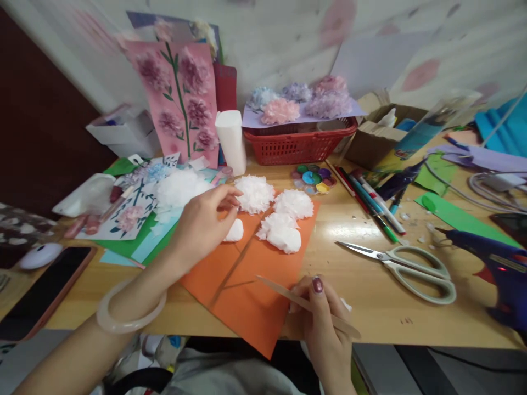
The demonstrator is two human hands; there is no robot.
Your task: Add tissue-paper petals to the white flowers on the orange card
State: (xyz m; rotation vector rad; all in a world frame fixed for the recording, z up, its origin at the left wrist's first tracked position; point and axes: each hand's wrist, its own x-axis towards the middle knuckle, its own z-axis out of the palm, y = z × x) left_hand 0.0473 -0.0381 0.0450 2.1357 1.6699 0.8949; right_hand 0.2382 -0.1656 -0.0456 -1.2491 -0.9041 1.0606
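An orange sheet of paper (255, 312) lies at an angle on the table with a dark branching line drawn on it. Several ruffled white paper flowers rest on its upper part, among them a top one (256, 193), a right one (295, 203) and a lower one (280, 231). My left hand (206, 219) hovers beside the top flower, fingers bent and slightly apart, with nothing visible between them. Under its thumb side sits a smooth white piece (234, 231), partly hidden. My right hand (325, 329) grips a thin, pale, tapered stick (284, 289), its point above the orange paper.
Scissors (395, 263) and a blue glue gun (494, 269) lie to the right. Pens (370, 203) and a paint palette (313, 176) are behind. A red basket (296, 147) stands at the back, a white container (231, 142) beside it. A phone (45, 291) lies left.
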